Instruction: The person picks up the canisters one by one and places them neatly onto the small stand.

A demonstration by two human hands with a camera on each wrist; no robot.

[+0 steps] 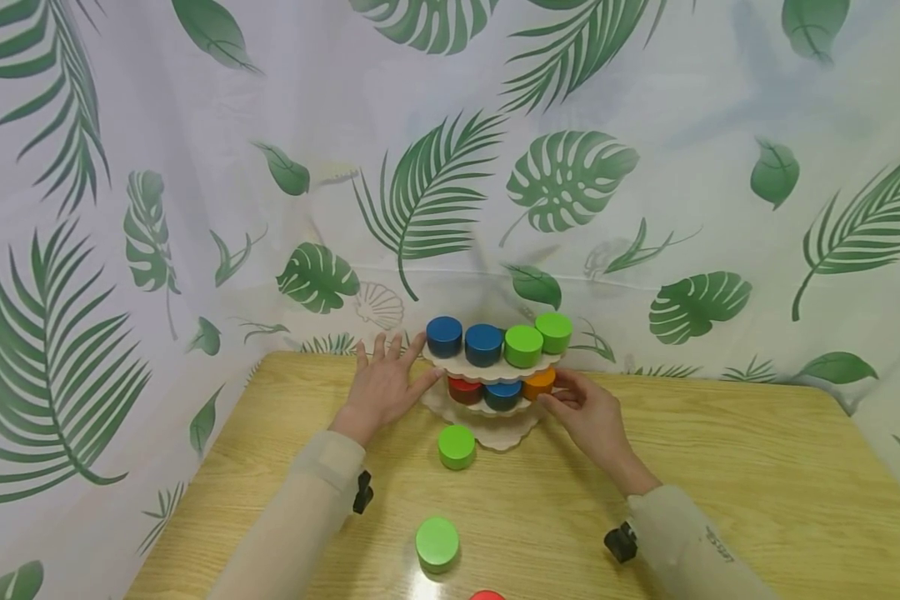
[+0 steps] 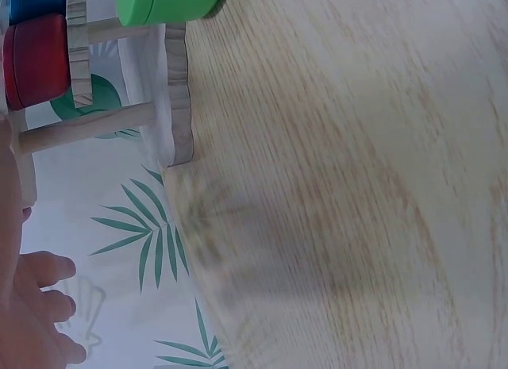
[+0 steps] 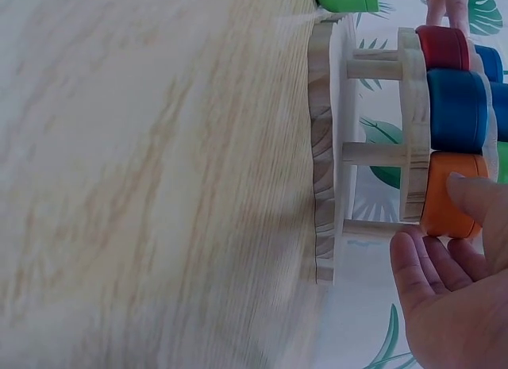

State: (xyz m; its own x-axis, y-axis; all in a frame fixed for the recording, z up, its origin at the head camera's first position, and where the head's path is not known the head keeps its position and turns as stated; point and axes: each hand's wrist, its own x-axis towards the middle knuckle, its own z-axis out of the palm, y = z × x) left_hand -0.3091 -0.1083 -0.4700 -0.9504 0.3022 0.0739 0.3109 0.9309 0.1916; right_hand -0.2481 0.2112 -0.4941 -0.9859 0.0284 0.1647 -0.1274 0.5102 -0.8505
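A wooden tiered stand [image 1: 497,435] with scalloped shelves is set at the back of the table. My right hand [image 1: 591,417] pinches an orange round tin [image 3: 454,196] at the right end of the middle shelf, thumb on its front and fingertips at its side. Beside it on that shelf sit a blue tin [image 3: 458,109] and a red tin [image 3: 442,48]. Spread and nearly straight, the fingers of my left hand [image 1: 381,390] touch the stand's left side by the top shelf. Two blue tins [image 1: 444,337] and two green tins [image 1: 523,346] stand along the top shelf.
A green tin [image 1: 457,447] stands on the table just before the stand, and another green tin [image 1: 437,544] lies nearer to me. Part of a red tin [image 1: 487,595] shows at the bottom edge. A leaf-printed curtain [image 1: 450,208] hangs behind the table.
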